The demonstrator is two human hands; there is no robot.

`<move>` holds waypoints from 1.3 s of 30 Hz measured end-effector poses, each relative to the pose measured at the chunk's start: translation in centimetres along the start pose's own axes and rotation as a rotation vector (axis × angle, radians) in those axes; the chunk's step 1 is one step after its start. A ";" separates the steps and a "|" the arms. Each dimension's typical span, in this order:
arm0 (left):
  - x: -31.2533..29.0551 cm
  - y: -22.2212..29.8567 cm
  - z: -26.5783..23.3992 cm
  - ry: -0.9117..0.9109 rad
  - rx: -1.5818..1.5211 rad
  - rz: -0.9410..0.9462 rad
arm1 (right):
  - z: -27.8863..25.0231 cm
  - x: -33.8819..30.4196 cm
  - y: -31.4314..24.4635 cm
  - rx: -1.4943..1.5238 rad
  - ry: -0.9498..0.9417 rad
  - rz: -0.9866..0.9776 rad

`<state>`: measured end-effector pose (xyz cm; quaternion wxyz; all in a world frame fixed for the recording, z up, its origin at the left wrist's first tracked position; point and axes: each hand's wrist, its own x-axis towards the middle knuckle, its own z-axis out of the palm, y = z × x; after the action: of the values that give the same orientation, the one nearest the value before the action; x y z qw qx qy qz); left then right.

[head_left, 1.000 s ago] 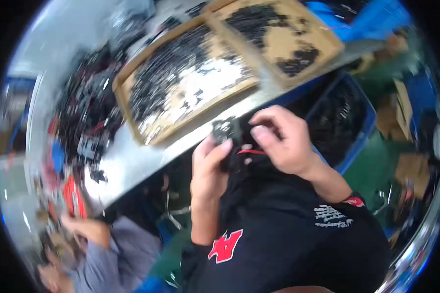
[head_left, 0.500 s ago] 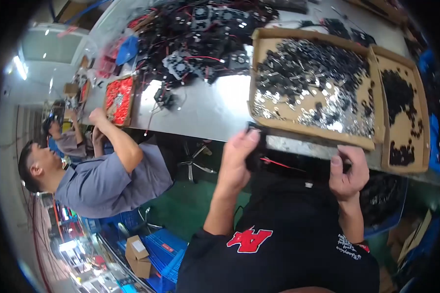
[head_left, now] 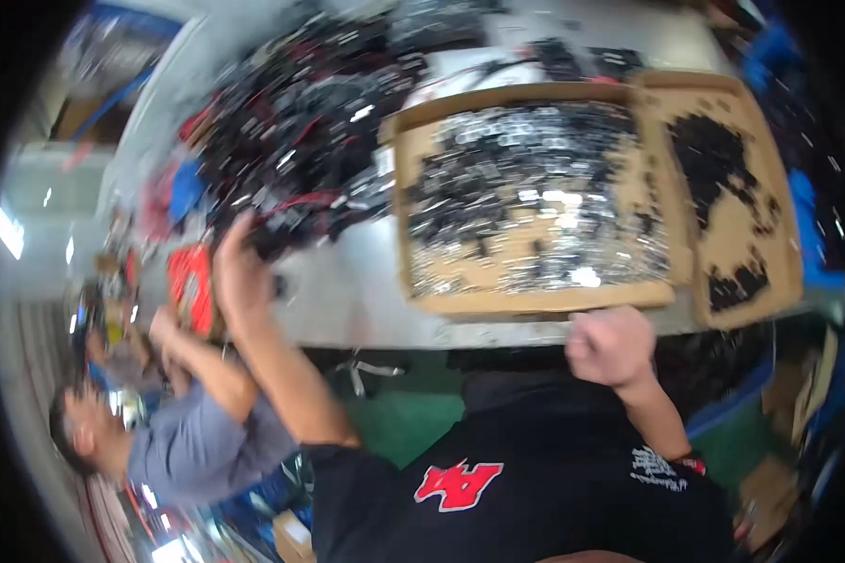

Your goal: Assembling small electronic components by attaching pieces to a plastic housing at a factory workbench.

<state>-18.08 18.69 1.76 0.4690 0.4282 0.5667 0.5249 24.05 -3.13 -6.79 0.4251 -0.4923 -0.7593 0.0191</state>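
Observation:
My left hand [head_left: 241,277] is stretched out to the left, at the near edge of a heap of black wired parts [head_left: 300,141]. Motion smears its fingers, so their grip and anything in them cannot be made out. My right hand [head_left: 615,345] is a closed fist at the table's front edge, just below the near wall of a large cardboard tray [head_left: 545,302]. Whatever that fist may hold is hidden. Small black and silvery metal pieces [head_left: 535,206] are spread through the large tray.
A narrower cardboard tray [head_left: 723,235] with black pieces adjoins on the right. Left of my arm, a person in a grey shirt [head_left: 192,450] works beside a tray of red pieces [head_left: 192,286]. The metal table [head_left: 347,281] runs along the front.
My left hand has swung far left to the heap; the black part with red wire it held no longer shows there. My right hand has curled into a fist. The view has shifted.

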 end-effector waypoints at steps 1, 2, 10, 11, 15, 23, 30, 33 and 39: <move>1.3 1.3 -0.1 -0.001 -0.213 -0.122 | 0.7 -0.1 0.3 -0.013 0.052 -0.056; 4.1 0.2 -8.7 -0.085 0.175 0.126 | 1.0 0.9 -0.3 0.016 0.133 -0.102; 4.4 -1.9 -1.6 0.692 1.695 0.876 | -6.3 1.2 1.6 -0.232 0.158 0.049; 3.1 -1.6 -1.3 0.787 1.688 0.870 | -8.5 2.1 2.9 -0.358 0.142 0.123; -3.8 -2.2 4.7 0.700 1.317 0.854 | -17.6 7.3 12.3 -0.717 -0.060 0.759; -16.6 -6.9 14.6 0.163 0.790 0.662 | -22.1 9.7 26.8 -1.086 0.004 1.187; -19.5 -6.7 13.5 0.217 0.654 0.574 | -25.3 10.0 29.1 -0.561 0.170 1.359; -19.5 -6.2 12.3 0.219 0.634 0.638 | -26.5 10.1 24.1 -1.018 0.275 1.101; -22.0 -5.5 12.9 -0.095 0.152 0.372 | -25.2 9.0 15.7 -0.434 0.782 0.434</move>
<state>-1.19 -0.74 -2.03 0.3565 0.5841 0.4929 0.5374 50.83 2.01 7.91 0.5521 -0.6863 -0.4096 -0.2376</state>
